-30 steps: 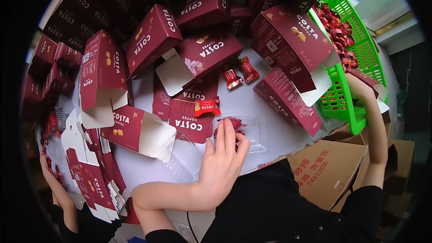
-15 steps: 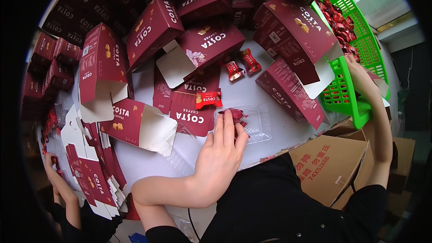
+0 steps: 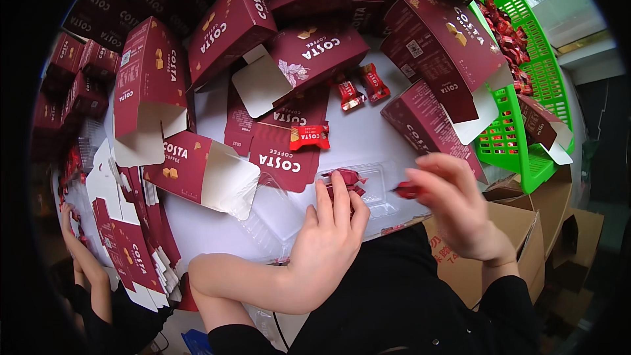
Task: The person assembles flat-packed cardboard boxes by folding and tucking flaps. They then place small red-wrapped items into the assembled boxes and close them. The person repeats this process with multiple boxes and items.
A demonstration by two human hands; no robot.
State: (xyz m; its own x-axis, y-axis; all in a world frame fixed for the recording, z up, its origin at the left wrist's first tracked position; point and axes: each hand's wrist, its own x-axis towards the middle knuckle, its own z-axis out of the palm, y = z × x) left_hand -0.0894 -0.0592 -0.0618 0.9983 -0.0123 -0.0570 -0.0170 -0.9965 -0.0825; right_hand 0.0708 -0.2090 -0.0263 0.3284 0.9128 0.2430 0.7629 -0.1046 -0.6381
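**While the left hand (image 3: 327,236) rests over a clear tray (image 3: 389,205), the right hand (image 3: 463,213) pinches a dark red piece (image 3: 407,190) beside it**

As I watch from across the bench (image 3: 190,233), the left hand lies palm down with its fingers loosely stretched, their tips on some wrapped pieces (image 3: 357,177) at the tray's left end; whether they grip anything there I can't tell. The right hand is nearly closed — thumb and fingers pinched together on the dark red piece, which shows just past their tips, near the tray's right end.

Beyond the left hand, a bright red piece (image 3: 309,137) sits on a flat maroon carton (image 3: 284,167), and two more loose pieces (image 3: 373,83) lie side by side farther back. Another clear tray (image 3: 263,225) is near the left wrist, next to an open-ended carton (image 3: 177,169) on its side.

Maroon cartons (image 3: 305,52) crowd the back, some with white flaps hanging open. To the right stands a green basket (image 3: 529,171) with a heap of red wrapped pieces (image 3: 505,33) in it, and brown cardboard boxes (image 3: 522,243) are below. At far left, past a pile of flattened cartons (image 3: 125,240), another person's forearm (image 3: 92,269) reaches over the work surface.
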